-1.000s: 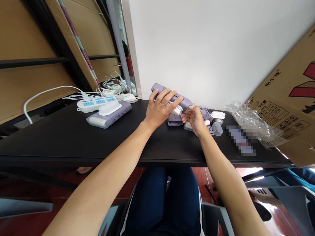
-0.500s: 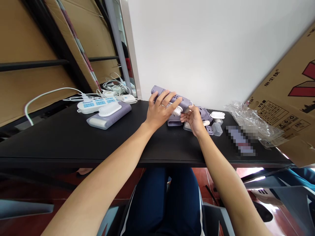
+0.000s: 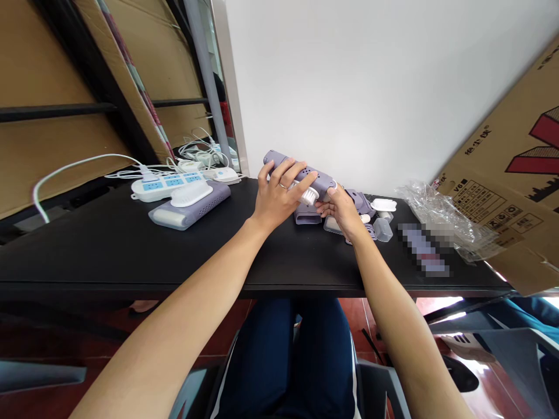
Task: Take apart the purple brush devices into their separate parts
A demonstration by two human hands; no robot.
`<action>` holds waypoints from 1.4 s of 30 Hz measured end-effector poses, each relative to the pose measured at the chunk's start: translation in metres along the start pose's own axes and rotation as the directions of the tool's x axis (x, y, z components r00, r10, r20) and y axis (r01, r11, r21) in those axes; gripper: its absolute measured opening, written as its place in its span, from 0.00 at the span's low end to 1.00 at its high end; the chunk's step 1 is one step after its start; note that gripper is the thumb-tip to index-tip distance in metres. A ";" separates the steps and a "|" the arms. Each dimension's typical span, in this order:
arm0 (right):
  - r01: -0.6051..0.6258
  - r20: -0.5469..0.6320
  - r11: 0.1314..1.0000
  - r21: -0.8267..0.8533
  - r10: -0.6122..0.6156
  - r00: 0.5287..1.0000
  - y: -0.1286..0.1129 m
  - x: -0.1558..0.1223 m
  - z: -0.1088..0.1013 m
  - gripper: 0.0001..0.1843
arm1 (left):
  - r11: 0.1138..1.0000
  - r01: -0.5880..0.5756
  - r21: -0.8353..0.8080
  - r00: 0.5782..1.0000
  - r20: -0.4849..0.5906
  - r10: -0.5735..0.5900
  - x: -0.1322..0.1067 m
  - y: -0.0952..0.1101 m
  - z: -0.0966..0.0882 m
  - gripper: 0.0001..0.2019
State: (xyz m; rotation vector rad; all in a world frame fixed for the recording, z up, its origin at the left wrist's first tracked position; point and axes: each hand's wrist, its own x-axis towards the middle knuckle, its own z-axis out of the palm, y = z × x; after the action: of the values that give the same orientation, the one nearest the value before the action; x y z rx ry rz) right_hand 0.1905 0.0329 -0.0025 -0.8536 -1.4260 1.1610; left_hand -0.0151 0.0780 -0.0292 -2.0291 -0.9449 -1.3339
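My left hand (image 3: pixel 276 195) is wrapped over a long purple case with small holes (image 3: pixel 312 176), held just above the black table (image 3: pixel 109 244). A white brush head (image 3: pixel 308 196) shows under its fingers. My right hand (image 3: pixel 339 210) pinches the right end of the same purple case. Below the hands lie small purple and white parts (image 3: pixel 369 212) and a purple piece (image 3: pixel 308 216).
A second purple case with a white brush on it (image 3: pixel 190 202) lies at the left, beside a white power strip (image 3: pixel 159 185) with cables. Crumpled clear plastic (image 3: pixel 441 218) and a cardboard box (image 3: pixel 510 174) sit at the right. A white wall stands behind.
Both hands keep hold of the purple case; my right hand's fingers have closed further on its end. The view has shifted slightly.
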 end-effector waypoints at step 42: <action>0.215 0.040 0.445 -0.869 -0.371 0.928 0.008 -0.005 0.003 0.32 | 0.653 0.612 -0.446 0.662 -0.162 -0.731 -0.002 -0.053 0.025 0.38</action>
State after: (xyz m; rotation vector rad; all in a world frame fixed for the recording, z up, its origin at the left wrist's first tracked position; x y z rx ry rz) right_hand 0.1882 0.0298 -0.0113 -1.2647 -1.9411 -0.0129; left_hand -0.0440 0.1285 -0.0379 -1.6135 -1.4756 -2.3265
